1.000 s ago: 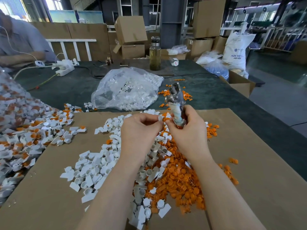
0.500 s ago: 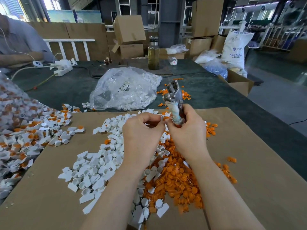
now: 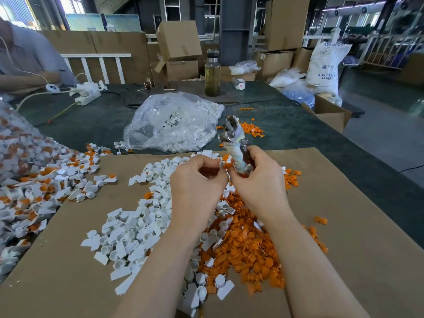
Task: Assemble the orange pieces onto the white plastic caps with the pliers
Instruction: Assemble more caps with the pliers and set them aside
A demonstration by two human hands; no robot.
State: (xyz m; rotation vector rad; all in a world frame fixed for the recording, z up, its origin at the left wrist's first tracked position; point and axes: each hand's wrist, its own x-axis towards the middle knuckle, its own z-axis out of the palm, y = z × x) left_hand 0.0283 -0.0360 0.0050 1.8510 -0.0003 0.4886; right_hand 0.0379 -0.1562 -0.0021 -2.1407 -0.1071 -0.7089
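**Two hands working pliers and a white cap above a pile of parts**

A person is sitting at a table covered by a brown cardboard sheet (image 3: 344,226), and both bare hands are hovering above it. The right hand (image 3: 259,180) is curling its fingers around the wrapped handles of the pliers (image 3: 236,143), which are pointing up and away from the sheet with their metal head uppermost. The left hand (image 3: 197,180) is pinching a small white plastic cap (image 3: 221,165) between thumb and fingertips, just beside the pliers' handles; whether an orange piece is sitting in it is too small to tell.

On the sheet, directly under the hands, loose white caps (image 3: 128,237) are lying in a heap, touching a heap of orange pieces (image 3: 247,244) towards the sheet's right. Off the sheet's left edge, assembled white-and-orange parts (image 3: 34,191) are piling up. Beyond the sheet's far edge, a clear plastic bag (image 3: 172,122) of white caps is resting on the dark table, with a glass bottle (image 3: 212,74) standing further back.
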